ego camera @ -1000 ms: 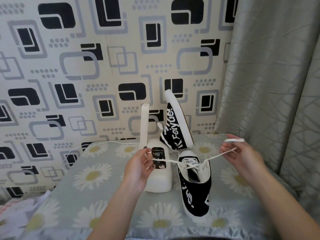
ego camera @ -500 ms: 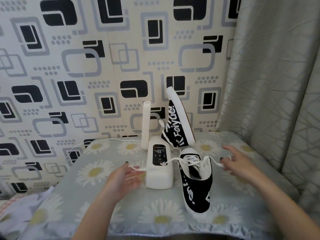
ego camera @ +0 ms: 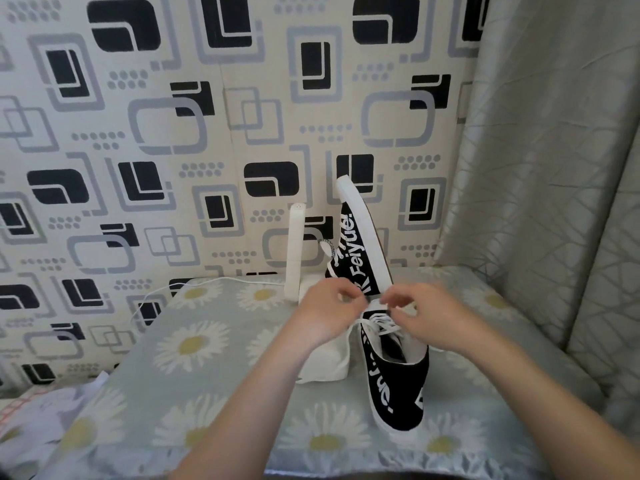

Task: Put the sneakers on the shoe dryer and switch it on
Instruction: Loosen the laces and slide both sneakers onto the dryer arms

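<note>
Both hands meet over the mouth of the black canvas high-top sneaker with white lettering and a white rubber sole, which stands on the near right part of the table draped in a grey daisy-print cloth, just right of the white plastic shoe dryer. The left hand has its fingers curled inward, thumb and fingertips drawn close together as if pinching; the white shoelaces run up from the sneaker's eyelets toward it, but whether a lace lies between those fingertips cannot be told through the blur. The right hand likewise has bent fingers, with thumb and forefinger nearly touching above the laces. The second, matching black sneaker sits tilted, sole up, on the dryer's far right arm, while the dryer's far left upright tube stands bare. A thin white power cord trails off to the left across the cloth.
</note>
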`<state>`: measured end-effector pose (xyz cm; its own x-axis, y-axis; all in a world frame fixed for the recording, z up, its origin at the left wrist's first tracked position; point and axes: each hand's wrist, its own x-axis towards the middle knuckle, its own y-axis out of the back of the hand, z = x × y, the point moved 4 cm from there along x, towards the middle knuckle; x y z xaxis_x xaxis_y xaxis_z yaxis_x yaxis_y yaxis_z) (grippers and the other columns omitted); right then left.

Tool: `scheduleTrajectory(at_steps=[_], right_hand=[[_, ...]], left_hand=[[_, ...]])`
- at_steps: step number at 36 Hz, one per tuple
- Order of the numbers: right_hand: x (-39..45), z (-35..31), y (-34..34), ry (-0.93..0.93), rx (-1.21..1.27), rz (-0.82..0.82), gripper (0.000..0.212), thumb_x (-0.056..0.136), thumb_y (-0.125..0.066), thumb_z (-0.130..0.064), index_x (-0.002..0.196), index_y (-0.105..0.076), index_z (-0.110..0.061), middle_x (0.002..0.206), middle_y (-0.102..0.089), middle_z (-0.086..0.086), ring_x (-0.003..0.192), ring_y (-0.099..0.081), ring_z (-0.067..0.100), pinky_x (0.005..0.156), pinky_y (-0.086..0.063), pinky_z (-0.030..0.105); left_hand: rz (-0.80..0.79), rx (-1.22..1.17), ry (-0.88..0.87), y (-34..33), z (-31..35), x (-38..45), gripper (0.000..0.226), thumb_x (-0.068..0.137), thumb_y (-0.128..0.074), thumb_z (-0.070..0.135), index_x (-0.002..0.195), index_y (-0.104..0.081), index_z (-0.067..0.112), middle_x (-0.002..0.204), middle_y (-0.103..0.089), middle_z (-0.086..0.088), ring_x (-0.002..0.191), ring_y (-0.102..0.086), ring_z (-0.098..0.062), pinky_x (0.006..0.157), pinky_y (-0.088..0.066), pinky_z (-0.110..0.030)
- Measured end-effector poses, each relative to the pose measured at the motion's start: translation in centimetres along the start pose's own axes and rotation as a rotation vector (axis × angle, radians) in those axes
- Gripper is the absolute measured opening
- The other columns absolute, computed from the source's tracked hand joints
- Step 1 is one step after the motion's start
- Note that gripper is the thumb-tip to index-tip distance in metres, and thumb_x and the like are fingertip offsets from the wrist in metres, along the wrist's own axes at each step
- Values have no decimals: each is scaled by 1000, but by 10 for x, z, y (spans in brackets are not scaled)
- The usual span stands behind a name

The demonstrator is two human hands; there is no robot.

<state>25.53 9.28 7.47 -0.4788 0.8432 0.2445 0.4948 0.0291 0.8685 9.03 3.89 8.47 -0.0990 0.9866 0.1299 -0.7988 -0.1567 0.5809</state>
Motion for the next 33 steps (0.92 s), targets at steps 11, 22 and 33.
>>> scheduleTrajectory(at_steps=[11,22,33], right_hand=[[1,19,-32,-183,-209,-88,27,76,-59,-28,100,-67,-38,110,-67,-5,101,-63,20,76,-48,28],[-5,26,-37,-195,-108,-53,17,78,-61,-27,95,-61,-31,109,-66,-4,101,-60,21,84,-51,33],[-9,32,-35,-347,-187,-89,26,76,-62,-48,95,-63,-30,111,-64,2,103,-61,25,80,-49,29]], left_hand=[[-301,552,118,-68,5,29,28,85,-55,12,108,-63,-2,115,-66,-21,109,-63,-34,86,-52,-38],[-228,650,183,-77,-18,32,54,78,-73,33,121,-56,5,116,-65,-14,105,-65,-29,84,-53,-34],[-201,657,183,-74,-19,32,45,89,-58,21,129,-50,4,125,-61,-16,113,-61,-31,91,-50,-35]])
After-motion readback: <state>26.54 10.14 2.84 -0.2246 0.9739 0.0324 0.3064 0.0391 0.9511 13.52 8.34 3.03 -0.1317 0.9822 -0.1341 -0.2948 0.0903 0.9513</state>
